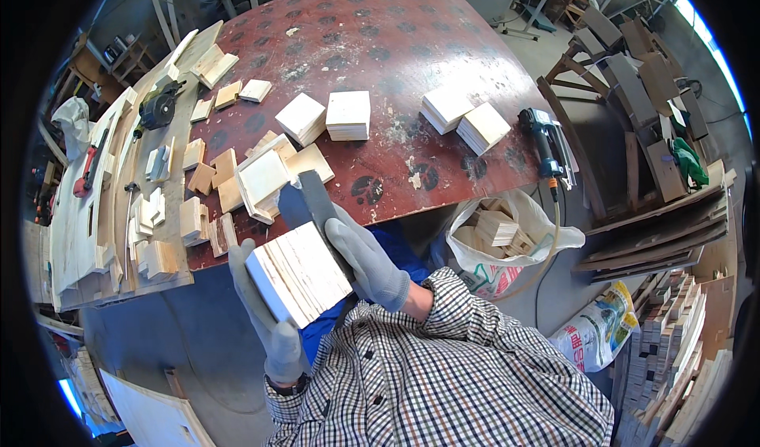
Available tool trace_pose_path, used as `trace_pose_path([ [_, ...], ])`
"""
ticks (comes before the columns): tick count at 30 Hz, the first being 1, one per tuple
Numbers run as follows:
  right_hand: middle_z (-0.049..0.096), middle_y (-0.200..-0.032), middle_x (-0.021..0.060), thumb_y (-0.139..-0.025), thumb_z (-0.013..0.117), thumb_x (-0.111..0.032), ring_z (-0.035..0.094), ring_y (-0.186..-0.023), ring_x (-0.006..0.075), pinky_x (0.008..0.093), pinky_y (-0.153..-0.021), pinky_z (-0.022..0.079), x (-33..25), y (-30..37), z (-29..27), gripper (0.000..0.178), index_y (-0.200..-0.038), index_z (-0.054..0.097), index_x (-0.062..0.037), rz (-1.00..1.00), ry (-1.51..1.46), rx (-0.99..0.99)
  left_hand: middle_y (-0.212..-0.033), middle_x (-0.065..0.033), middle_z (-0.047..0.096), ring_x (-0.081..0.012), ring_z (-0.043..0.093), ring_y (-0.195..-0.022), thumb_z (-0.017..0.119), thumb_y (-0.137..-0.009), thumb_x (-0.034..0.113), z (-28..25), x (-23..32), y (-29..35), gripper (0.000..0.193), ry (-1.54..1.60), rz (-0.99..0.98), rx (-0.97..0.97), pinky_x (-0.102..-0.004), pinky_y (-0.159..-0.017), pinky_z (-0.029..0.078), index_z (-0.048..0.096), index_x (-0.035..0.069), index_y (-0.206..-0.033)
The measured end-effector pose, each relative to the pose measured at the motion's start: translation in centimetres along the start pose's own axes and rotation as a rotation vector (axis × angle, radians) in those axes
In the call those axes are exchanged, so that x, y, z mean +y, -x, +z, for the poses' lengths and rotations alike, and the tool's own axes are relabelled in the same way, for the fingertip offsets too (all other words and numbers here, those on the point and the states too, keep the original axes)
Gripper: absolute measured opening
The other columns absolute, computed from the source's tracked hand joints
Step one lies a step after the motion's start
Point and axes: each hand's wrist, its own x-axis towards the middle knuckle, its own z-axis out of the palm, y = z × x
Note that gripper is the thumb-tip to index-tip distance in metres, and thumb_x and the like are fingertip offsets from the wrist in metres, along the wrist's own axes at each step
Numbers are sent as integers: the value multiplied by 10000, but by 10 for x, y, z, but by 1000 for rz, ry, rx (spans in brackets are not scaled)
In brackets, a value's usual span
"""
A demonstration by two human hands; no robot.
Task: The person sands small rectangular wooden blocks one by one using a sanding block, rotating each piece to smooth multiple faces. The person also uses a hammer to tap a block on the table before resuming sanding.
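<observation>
In front of my chest, my gloved left hand (265, 312) grips a pale cube-shaped wooden block (301, 277), whose upper face shows layered edges. My gloved right hand (368, 265) is wrapped round a dark grey sanding block (317, 200), long and flat, which lies along the wooden block's right side. Part of the sanding block is hidden behind my right fingers. Just beyond, at the table's near edge, sits an open-sided wooden box piece (264, 182). Farther back stand two pale blocks (348, 115), with another pair (483, 127) toward the right.
The worn red table (396, 51) carries several small wood pieces (226, 174) at left. A nail gun (543, 142) with a hose lies at its right edge. Below stands a white sack (475, 265) of wood scraps. Stacked boards (665, 233) fill the right side.
</observation>
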Motion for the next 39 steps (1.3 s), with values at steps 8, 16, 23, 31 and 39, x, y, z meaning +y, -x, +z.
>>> trace_pose_path([
  [8, 377, -1712, 191, -1159, 486, -387, 356, -1579, 260, 379, -1301, 271, 11, 4, 2, 741, -1710, 231, 38, 26, 35, -117, -1674, -261, 294, -418, 405, -1496, 701, -885, 805, -23, -20, 8, 1259, -372, 294, -34, -534, -1194, 420, 180, -10, -1690],
  [16, 468, -1633, 216, -1146, 512, -420, 439, -1520, 272, 394, -1282, 308, 20, 24, 7, 768, -1708, 248, 33, 2, 185, -153, -1645, -254, 388, -388, 528, -1442, 675, -975, 367, -26, -37, 8, 972, -94, 117, 197, -495, -1162, 498, 169, -50, -1693],
  [23, 587, -1253, 249, -1059, 612, -293, 598, -1127, 371, 436, -1029, 487, 7, 7, -2, 740, -1668, 343, 32, -320, 812, -14, -1627, -197, 410, -329, 486, -1468, 390, -1181, 388, -30, -82, 51, 610, 223, -68, 163, -499, -1209, 432, 285, 5, -1644],
  [31, 591, -1337, 258, -1076, 603, -294, 641, -1177, 359, 438, -1058, 501, 16, -5, -33, 701, -1646, 379, 47, -279, 943, 128, -1555, -137, 565, -282, 622, -1338, 394, -1130, 634, -14, -14, -2, 777, 1302, -176, 30, -449, -1013, 587, 358, 63, -1656],
  [39, 574, -1365, 276, -981, 701, -459, 611, -1147, 402, 498, -1028, 469, -19, -2, 16, 729, -1593, 536, -99, -490, 1353, -265, -1486, -197, 576, -259, 658, -1287, 324, -1196, 459, -15, -17, -4, 612, 294, -157, 366, -412, -1089, 573, 396, -29, -1557],
])
